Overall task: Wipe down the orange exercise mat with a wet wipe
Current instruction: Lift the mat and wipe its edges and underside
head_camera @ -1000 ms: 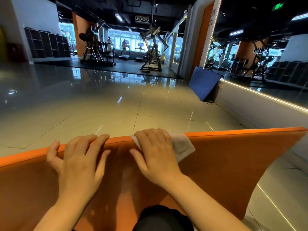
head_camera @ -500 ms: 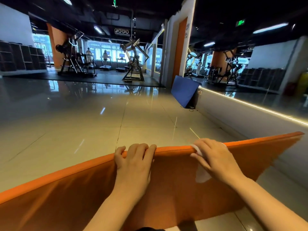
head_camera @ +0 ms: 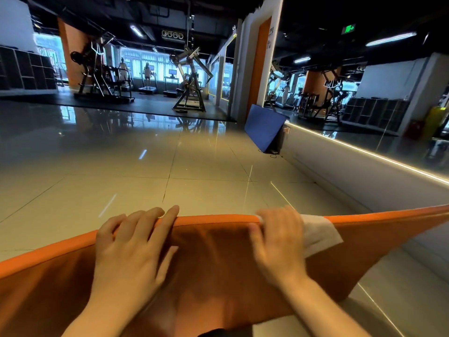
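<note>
The orange exercise mat (head_camera: 218,276) stands on its long edge in front of me, its near face toward the camera. My left hand (head_camera: 131,246) holds the top edge, with the fingers hooked over it and the thumb on the near face. My right hand (head_camera: 279,242) grips the same edge further right, pressing a white wet wipe (head_camera: 318,233) against it. The wipe is folded over the edge and sticks out to the right of the hand; the rest is hidden under the palm.
Glossy tiled floor (head_camera: 170,181) stretches ahead. A blue mat (head_camera: 263,128) leans on the low wall with a light strip (head_camera: 364,171) on the right. Gym machines (head_camera: 192,88) and treadmills stand far back.
Both hands first moved right along the mat's top edge, then back to the left. More of the wipe now shows beside my right hand.
</note>
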Motion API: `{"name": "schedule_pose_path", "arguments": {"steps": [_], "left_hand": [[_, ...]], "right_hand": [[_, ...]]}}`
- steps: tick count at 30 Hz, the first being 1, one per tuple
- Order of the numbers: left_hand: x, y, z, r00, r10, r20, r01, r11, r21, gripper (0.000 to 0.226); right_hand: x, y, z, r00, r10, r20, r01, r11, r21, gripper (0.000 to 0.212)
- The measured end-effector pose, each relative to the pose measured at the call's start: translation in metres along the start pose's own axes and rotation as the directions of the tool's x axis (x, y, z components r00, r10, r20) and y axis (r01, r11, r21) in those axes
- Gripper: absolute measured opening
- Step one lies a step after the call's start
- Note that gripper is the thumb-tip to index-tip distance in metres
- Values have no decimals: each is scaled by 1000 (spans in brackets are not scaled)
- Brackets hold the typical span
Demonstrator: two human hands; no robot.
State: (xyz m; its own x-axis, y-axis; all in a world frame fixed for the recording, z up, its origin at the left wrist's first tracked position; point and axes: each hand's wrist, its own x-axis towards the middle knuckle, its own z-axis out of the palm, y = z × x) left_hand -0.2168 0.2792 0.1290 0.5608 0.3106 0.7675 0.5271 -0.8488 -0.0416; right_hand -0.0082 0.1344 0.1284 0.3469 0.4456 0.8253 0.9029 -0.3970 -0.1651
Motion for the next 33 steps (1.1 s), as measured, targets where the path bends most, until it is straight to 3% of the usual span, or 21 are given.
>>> {"name": "schedule_pose_path", "arguments": {"steps": [4,8,15,19,22,27,30,33], "left_hand": [[6,-12,1,996,70,-57,-70,998,1,57],[7,-20,7,987,98,-128,-97,995,12,53],[8,-20,11,981,142,-131,-143,990,3,54],[13,-26,16,987,120,-110,-122,993,-11,56],[15,-28,21,981,131,-144,-131,991,12,55],[14,-32,24,963,178,-201,-178,984,20,55],[17,-37,25,961,188,-200,-192,981,1,52],[20,-39,26,960,198,-199,-205,979,-12,49]], "right_hand": [[6,-66,17,981,-173,87,165,982,95,42],[20,-31,6,950,-249,186,230,966,120,42],[12,128,-48,974,148,169,-135,987,-84,67],[9,96,-22,968,247,40,-241,964,-108,75],[7,23,12,986,160,42,-156,985,-78,71],[9,-93,41,994,-65,93,54,992,112,52],[21,-84,35,958,-215,192,189,972,142,43],[30,-34,21,942,-287,176,267,955,128,43]]}}
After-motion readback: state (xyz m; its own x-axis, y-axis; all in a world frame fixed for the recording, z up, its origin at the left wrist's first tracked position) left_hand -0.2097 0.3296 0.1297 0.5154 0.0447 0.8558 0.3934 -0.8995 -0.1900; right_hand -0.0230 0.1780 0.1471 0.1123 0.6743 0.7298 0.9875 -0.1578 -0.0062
